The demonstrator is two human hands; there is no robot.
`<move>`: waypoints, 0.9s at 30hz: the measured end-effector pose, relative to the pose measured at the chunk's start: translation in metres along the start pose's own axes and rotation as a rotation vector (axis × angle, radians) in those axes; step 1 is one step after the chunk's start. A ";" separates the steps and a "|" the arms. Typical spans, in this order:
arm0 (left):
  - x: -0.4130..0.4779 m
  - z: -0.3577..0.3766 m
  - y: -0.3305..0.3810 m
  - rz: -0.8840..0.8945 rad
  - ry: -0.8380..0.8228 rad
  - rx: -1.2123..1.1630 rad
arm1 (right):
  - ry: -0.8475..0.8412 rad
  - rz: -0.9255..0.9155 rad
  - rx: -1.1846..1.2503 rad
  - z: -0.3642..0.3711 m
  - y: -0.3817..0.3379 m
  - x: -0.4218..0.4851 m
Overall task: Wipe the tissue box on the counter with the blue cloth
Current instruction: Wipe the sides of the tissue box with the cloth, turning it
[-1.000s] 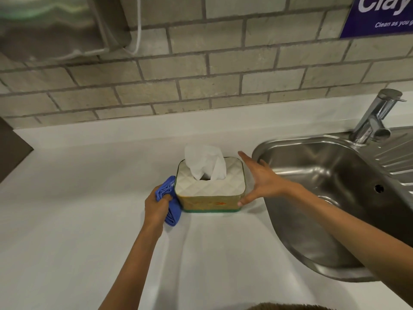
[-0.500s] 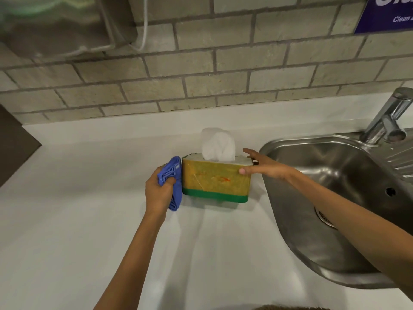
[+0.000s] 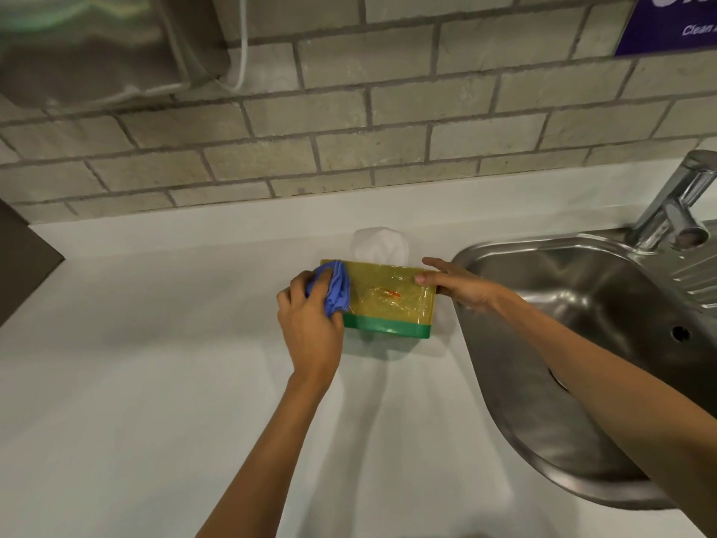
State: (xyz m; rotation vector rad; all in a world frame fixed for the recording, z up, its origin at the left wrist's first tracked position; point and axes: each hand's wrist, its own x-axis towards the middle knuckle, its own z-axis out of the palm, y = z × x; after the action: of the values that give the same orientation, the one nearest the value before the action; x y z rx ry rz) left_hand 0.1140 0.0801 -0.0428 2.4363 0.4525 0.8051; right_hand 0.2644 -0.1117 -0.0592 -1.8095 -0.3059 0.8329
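Note:
The tissue box [image 3: 392, 300] has a shiny yellow side with a green band along the bottom, and a white tissue [image 3: 380, 244] sticks up behind its top edge. It is tilted so its yellow face points toward me, near the back of the white counter [image 3: 155, 382]. My left hand [image 3: 308, 332] is closed around the bunched blue cloth [image 3: 333, 291] and presses it against the left part of that yellow face. My right hand [image 3: 459, 283] grips the box's right end, thumb on the front.
A stainless steel sink [image 3: 574, 343] lies right beside the box, with a chrome tap [image 3: 677, 203] at its back. A brick wall [image 3: 349, 122] rises behind the counter. A metal dispenser [image 3: 97, 44] hangs top left, a purple sign [image 3: 675, 21] top right.
My right hand tipped the box up from flat so its yellow side faces me. My left hand carried the cloth from the box's left end onto that front face.

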 end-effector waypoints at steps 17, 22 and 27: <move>-0.028 0.014 0.024 0.338 -0.034 0.084 | -0.010 0.027 0.033 0.000 -0.003 0.009; -0.018 -0.003 -0.008 0.120 0.050 0.010 | -0.044 0.040 -0.037 0.000 -0.005 0.006; -0.012 0.015 0.028 0.217 -0.022 0.061 | -0.028 0.032 -0.022 0.006 -0.009 0.007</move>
State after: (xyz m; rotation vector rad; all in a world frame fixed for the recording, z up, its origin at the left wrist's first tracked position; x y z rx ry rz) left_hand 0.1177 0.0465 -0.0422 2.5796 0.2083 0.8634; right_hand 0.2674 -0.1002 -0.0554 -1.8287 -0.3061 0.8811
